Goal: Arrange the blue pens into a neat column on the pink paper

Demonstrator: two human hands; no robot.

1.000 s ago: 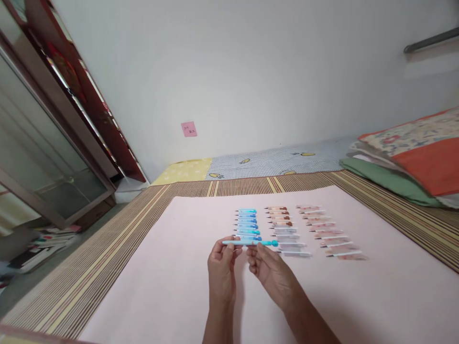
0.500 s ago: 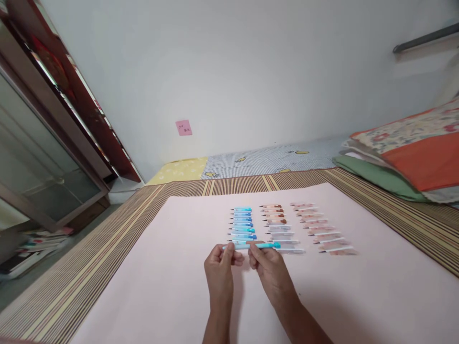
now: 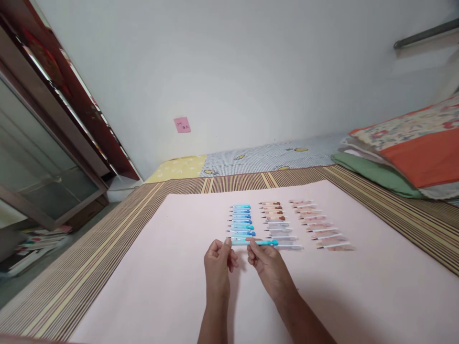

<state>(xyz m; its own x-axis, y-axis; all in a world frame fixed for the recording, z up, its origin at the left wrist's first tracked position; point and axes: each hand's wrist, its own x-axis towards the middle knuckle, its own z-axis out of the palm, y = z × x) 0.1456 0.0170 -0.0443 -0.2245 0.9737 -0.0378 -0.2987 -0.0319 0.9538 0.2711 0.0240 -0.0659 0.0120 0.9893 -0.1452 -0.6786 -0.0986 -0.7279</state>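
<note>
Two hands hold one teal pen (image 3: 255, 242) between them, level and crosswise, just above the pink sheet (image 3: 150, 267) that covers the middle of the striped mat (image 3: 89, 267). Our left hand (image 3: 217, 267) pinches the pen near its tip end between thumb and forefinger, the other fingers curled in. Our right hand (image 3: 267, 265) pinches the barrel nearer the middle, and the rounded cap end sticks out to the right beyond it. Both hands are closed on the pen; neither rests flat on the sheet.

Just beyond the pen lie three columns of pens, each pen lying crosswise with its tip to the left. Nearest our left hand is the blue column (image 3: 242, 220), whose lowest pens sit right behind the held pen, so we cannot tell whether they touch it. To its right is a column (image 3: 278, 224) with brown pens at the far end and pale grey ones nearer us. Farther right, well apart from the hands, is a pinkish column (image 3: 319, 224) that slants off to the right as it comes toward us.

Beyond the mat we see a checked cloth (image 3: 272, 155) and a yellow one (image 3: 179, 168) against the white wall, which carries a pink sticky note (image 3: 182, 124). Folded bedding (image 3: 405, 153) is stacked at the right, and a glass-fronted cabinet (image 3: 39, 162) stands at the left with books (image 3: 32, 246) on the floor by it.
</note>
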